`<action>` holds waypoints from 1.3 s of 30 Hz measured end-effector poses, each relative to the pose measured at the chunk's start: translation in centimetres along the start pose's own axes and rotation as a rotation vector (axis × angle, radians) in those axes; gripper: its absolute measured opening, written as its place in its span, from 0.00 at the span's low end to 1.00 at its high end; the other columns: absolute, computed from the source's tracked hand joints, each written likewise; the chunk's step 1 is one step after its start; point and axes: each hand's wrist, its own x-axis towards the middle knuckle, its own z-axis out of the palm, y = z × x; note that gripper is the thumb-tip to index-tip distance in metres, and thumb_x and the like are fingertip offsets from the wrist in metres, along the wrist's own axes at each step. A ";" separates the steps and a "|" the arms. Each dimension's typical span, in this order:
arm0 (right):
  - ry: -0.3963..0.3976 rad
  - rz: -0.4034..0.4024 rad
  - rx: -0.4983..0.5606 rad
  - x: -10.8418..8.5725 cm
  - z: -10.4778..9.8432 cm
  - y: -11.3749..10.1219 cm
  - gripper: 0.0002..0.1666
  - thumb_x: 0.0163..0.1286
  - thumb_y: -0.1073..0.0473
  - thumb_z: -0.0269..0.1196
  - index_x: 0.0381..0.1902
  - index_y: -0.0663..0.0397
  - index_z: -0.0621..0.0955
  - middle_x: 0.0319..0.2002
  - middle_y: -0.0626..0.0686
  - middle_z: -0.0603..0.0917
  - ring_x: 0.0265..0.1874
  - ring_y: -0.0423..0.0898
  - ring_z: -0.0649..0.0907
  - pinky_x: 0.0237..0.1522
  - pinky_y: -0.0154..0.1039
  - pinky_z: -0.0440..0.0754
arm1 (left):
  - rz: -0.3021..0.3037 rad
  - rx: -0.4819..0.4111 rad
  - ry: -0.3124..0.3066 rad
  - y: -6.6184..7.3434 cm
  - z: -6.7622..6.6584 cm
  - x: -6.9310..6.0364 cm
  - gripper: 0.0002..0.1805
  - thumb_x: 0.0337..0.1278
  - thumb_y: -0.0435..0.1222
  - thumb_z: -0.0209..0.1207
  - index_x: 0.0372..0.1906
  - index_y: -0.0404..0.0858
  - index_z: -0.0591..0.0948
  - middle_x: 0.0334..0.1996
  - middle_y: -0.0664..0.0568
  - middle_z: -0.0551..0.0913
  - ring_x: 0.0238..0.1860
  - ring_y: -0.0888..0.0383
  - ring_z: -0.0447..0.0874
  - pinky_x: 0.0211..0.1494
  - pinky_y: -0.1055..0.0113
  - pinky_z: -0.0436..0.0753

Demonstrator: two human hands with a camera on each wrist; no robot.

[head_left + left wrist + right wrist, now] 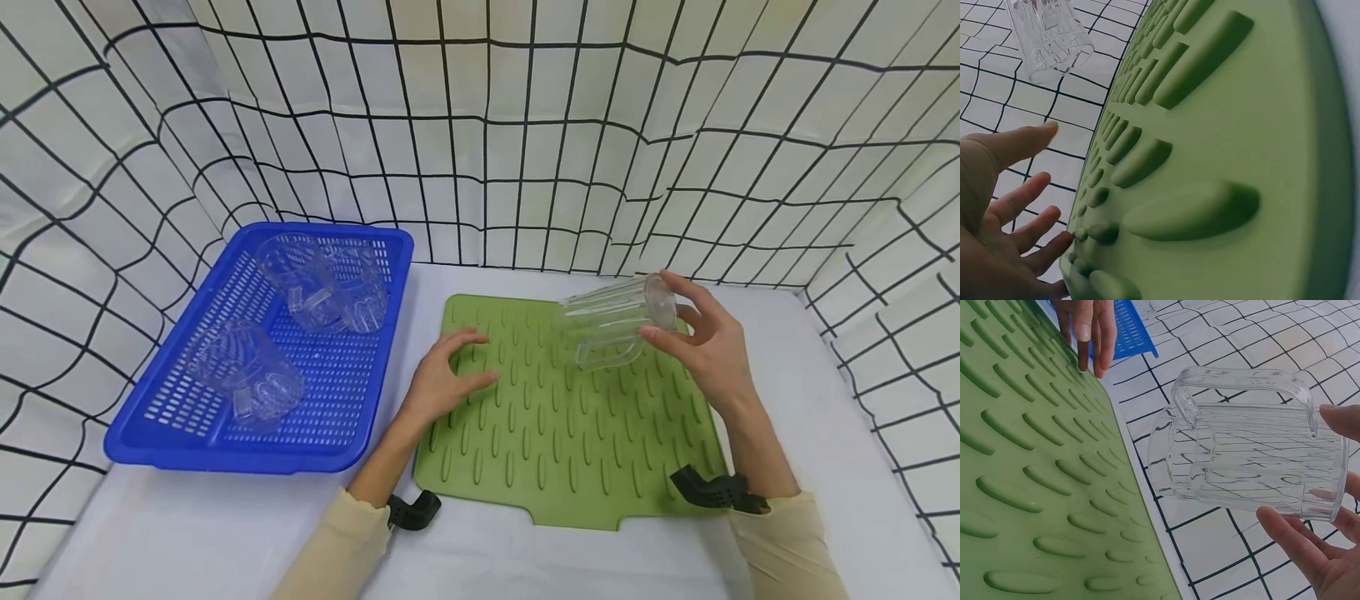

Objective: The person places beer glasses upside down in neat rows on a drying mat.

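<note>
My right hand [701,342] holds a clear mug [622,321] by one end, fingers and thumb on opposite sides. The mug lies nearly sideways in the air above the green drying mat [525,467]. In the right wrist view, the handle [1244,378] is on the upper side, and fingertips touch the end at the right. My left hand [442,379] hovers over the mat's left side, thumb and fingers spread apart with nothing between them. The left wrist view shows this hand [1004,206] beside the mat's raised ribs and part of the mug [1057,44] above.
A blue plastic basket [386,358] stands left of the mat. Inside it lie a clear mug [251,375] near the front and more clear mugs [322,292] at the back. White walls with a black grid [487,117] surround the white tabletop [480,558].
</note>
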 end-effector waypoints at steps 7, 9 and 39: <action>-0.001 -0.001 -0.035 0.1 -0.1 0.0 0.44 0.66 0.72 0.69 0.77 0.48 0.70 0.69 0.42 0.74 0.59 0.34 0.81 0.45 0.25 0.87 | -0.003 0.069 -0.016 -0.6 0.1 0.3 0.32 0.54 0.36 0.75 0.66 0.39 0.81 0.76 0.41 0.71 0.80 0.38 0.62 0.83 0.40 0.61; 0.003 -0.003 -0.051 0.1 -0.1 0.1 0.44 0.66 0.72 0.69 0.77 0.47 0.70 0.69 0.42 0.74 0.59 0.34 0.81 0.45 0.25 0.87 | -0.002 0.096 -0.024 -0.6 0.1 0.3 0.33 0.53 0.36 0.76 0.66 0.40 0.81 0.76 0.41 0.71 0.80 0.38 0.62 0.82 0.40 0.62; 0.030 0.056 -0.180 -0.1 -1.0 0.3 0.44 0.68 0.66 0.71 0.78 0.39 0.70 0.70 0.47 0.74 0.58 0.31 0.80 0.45 0.22 0.84 | 0.032 0.284 -0.013 -0.6 0.2 -0.1 0.33 0.49 0.41 0.79 0.64 0.45 0.84 0.76 0.48 0.72 0.75 0.41 0.67 0.73 0.40 0.72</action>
